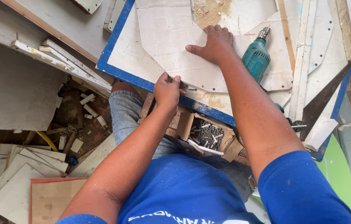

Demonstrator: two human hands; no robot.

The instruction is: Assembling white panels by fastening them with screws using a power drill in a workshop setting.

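Right hand (216, 43) lay flat, fingers spread, on the white panel (175, 45) atop the blue-edged board (113, 45). Left hand (168, 89) pinched a small screw at the panel's near edge. Panel could slip; drill (257, 56) lay beside it.

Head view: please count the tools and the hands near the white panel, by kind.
Electric drill: 1
Hand saw: 1
Open box of screws: 1
Hands on the white panel: 2, left hand and right hand
Total: 5
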